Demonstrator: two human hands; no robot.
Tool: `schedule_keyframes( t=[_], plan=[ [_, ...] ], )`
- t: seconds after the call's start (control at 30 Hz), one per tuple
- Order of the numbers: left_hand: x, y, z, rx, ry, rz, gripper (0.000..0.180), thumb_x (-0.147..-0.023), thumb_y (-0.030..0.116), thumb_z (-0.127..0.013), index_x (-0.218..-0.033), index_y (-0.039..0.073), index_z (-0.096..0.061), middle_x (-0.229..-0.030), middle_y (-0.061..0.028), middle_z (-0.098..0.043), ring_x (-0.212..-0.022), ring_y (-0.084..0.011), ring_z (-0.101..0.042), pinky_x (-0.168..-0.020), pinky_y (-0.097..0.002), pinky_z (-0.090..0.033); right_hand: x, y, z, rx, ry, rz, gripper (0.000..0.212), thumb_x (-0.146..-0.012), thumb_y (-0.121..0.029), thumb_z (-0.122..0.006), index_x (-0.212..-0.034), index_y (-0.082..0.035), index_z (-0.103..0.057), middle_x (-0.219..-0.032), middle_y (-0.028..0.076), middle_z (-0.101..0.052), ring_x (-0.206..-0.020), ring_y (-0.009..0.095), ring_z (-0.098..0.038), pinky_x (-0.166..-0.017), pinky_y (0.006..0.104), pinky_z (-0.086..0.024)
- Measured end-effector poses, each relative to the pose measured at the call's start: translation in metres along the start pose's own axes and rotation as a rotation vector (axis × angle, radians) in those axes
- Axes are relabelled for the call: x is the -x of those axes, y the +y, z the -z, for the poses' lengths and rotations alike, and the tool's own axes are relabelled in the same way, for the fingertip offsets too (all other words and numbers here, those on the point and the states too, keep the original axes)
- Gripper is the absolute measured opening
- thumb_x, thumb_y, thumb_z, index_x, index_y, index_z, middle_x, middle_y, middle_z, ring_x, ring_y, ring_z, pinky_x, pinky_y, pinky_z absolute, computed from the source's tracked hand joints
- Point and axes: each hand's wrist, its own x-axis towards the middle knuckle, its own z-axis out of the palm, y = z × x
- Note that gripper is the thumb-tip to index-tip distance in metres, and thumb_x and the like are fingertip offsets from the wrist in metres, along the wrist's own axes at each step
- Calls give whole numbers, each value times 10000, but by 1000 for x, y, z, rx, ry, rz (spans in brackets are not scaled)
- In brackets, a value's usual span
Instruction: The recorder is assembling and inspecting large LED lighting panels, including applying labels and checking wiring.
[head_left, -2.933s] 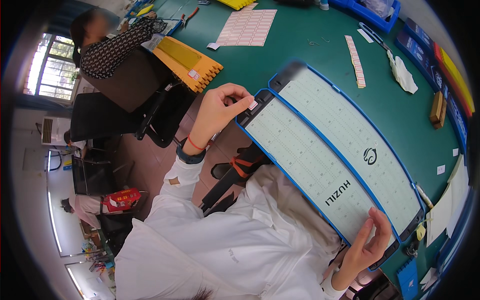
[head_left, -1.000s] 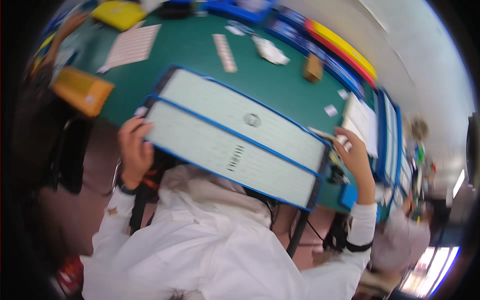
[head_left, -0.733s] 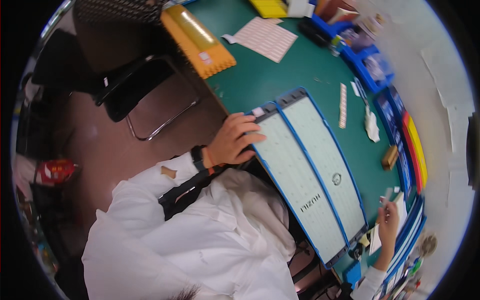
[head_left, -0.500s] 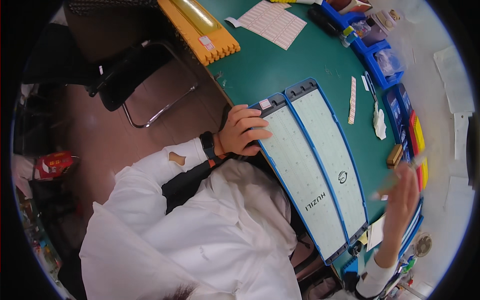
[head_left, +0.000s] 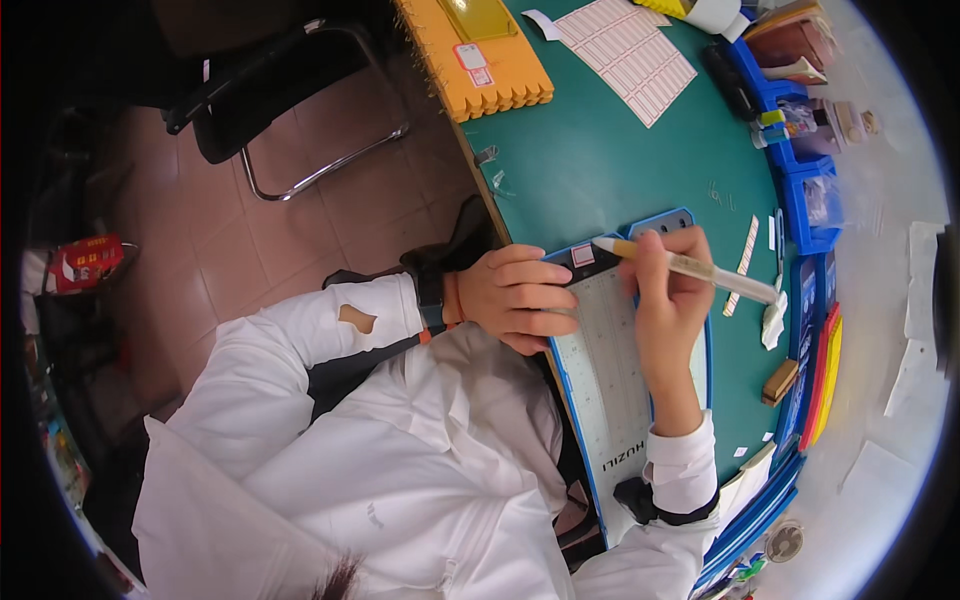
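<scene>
A black chair (head_left: 270,95) stands on pinkish floor tiles (head_left: 285,235); the left hand (head_left: 512,300), fingers slightly spread, rests on a blue-rimmed board (head_left: 605,360) at the green tabletop's (head_left: 600,175) edge; the right hand's (head_left: 672,315) fingers pinch a pen (head_left: 735,280); pale wall (head_left: 875,300) beyond.

board (head_left: 603,385): partly hidden behind right hand (head_left: 670,290) | orange stack (head_left: 512,78): top cut off | label (head_left: 582,255): print too small

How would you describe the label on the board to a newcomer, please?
At the green table, find the pale, blue-edged board. On its dark end, between the left hand and the pen, lies a small white label with a red border. Unlike the label sheet and label strip on the table, it sits alone on the board.
</scene>
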Motion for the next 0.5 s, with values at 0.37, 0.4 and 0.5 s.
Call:
schedule_keyframes(
  t=[0.37,0.4,0.5],
  plan=[
    [0,-2,-7,-41,103,-9,278,-921,421,-377,-1046,269,-573,-1063,74,-563,-1039,-152,-510,-983,-385,-315,-5,9,-3,91,-59,131,183,-842,-40,-635,-736,-49,-486,-639,-31,-475,-566,21,-389,-507,186,-312],
    [0,-2,-10,-42,137,-7,272,-916,415,-379,-1034,268,-575,-1056,77,-564,-1032,-150,-512,-976,-384,-318,-6,10,-3,86,-56,124,183,-842,-40,-635,-736,-49,-486,-639,-31,-475,-566,21,-389,-507,186,-312],
    [-1,0,-12,-47,169,4,257,-904,400,-386,-1012,267,-578,-1039,82,-564,-1021,-146,-515,-965,-383,-323,-6,12,-3,88,-41,148,183,-839,-32,-636,-733,-45,-488,-638,-32,-471,-558,24,-388,-497,189,-312]
  ],
)
